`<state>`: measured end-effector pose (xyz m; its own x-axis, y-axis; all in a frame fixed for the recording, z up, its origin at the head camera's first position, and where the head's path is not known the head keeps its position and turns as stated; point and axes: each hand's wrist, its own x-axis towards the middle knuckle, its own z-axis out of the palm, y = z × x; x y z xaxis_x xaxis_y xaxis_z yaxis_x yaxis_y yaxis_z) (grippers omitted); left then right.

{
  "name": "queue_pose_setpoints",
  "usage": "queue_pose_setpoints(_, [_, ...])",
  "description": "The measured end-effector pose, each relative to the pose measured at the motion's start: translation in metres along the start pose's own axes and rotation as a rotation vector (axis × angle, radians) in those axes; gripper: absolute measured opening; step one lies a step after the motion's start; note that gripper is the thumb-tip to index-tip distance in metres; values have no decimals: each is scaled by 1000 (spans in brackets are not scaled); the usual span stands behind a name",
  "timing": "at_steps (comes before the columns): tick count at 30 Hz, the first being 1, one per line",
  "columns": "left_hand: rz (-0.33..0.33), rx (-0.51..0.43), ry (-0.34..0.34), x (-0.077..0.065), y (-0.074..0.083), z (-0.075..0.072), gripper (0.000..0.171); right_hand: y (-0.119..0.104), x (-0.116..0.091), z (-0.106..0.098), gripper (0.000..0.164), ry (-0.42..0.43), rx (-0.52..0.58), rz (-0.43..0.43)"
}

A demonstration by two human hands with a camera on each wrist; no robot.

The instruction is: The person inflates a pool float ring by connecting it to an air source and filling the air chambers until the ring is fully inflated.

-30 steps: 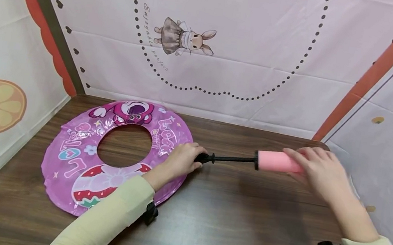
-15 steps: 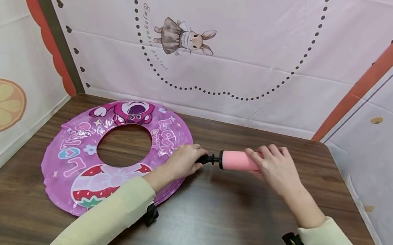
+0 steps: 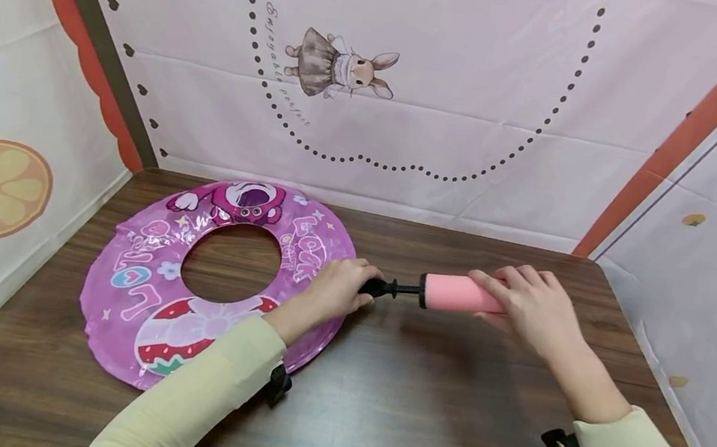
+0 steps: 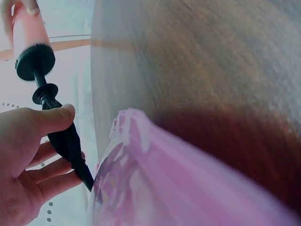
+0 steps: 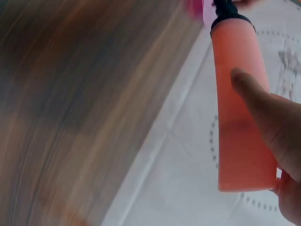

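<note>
From my distant place I see the left hand [image 3: 336,288] closed upon the black end [image 4: 66,139] of a hand pump [image 3: 461,294]; its thumb presses on one side, and its fingers are bent on the other side. The right hand [image 3: 538,307] grips the pink barrel of this pump, with the thumb lying along the barrel and the other fingers partly hidden behind it. Between the two hands, a short piece of the thin black rod [image 3: 409,289] is visible. The pump is held nearly level, to the right of the purple swim ring [image 3: 204,309]. In the left wrist view the narrow black tip reaches the edge of this ring, but I cannot tell if it is inside a valve. The ring lies flat on the brown wooden table [image 3: 375,407], and its outer edge is somewhat wrinkled. Behind stands a pale printed sheet [image 3: 459,78] with a rabbit [image 3: 335,65].
</note>
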<state>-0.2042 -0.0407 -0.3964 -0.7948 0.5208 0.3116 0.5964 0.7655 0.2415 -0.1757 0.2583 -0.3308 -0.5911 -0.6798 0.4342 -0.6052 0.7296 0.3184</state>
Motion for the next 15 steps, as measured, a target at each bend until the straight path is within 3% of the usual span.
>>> queue_pose_setpoints(8, [2, 69, 9, -2, -3, 2, 36, 41, -35, -30, 71, -40, 9, 103])
queue_pose_setpoints(11, [-3, 81, 18, -3, -2, 1, 36, 39, -33, -31, 68, -28, 5, 87])
queue_pose_setpoints(15, [32, 62, 53, -3, 1, 0, 34, 16, -11, -19, 61, 10, -16, 10])
